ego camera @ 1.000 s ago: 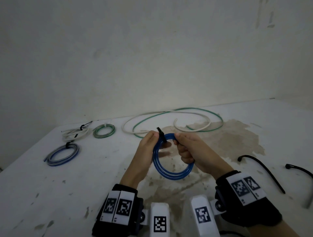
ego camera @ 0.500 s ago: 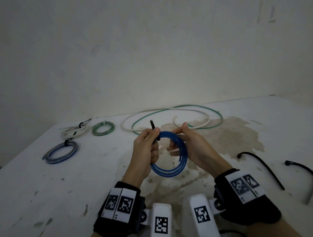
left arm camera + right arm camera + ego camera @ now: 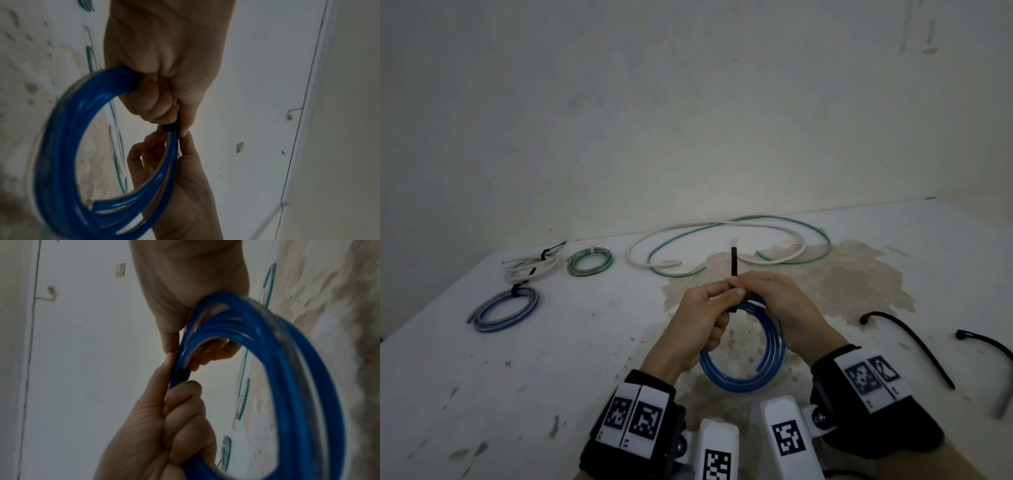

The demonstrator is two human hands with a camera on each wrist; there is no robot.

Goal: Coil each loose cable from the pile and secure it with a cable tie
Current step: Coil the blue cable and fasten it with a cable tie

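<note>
- Blue cable coil (image 3: pixel 743 346) up off the desk (image 3: pixel 585 359), held between both hands at its top edge, loops hanging free below.
- Black cable tie (image 3: pixel 733 270) wrapped round the bundled strands right there, tail poking straight up past the fingertips; head of it showing as a dark block against the strands in both wrist views.
- Left hand (image 3: pixel 702 322) curled round the coil, thumb and forefinger pinching at the tie, probably to pin the loops together while it cinches.
- Right hand (image 3: pixel 780 308) closed on the coil from the other side, fingertips meeting the left at the tie, likely steadying it.
- Looks like tightening underway; how snug, impossible to say.
- Further out: loose white cable (image 3: pixel 715 246) and green cable (image 3: pixel 791 240) sprawled at the back, not yet coiled.
- Three tied coils parked far left: white (image 3: pixel 530 267), green (image 3: pixel 589 262), blue-and-grey (image 3: pixel 505 310).
- Spare black ties (image 3: pixel 907 342) waiting on the right.
</note>
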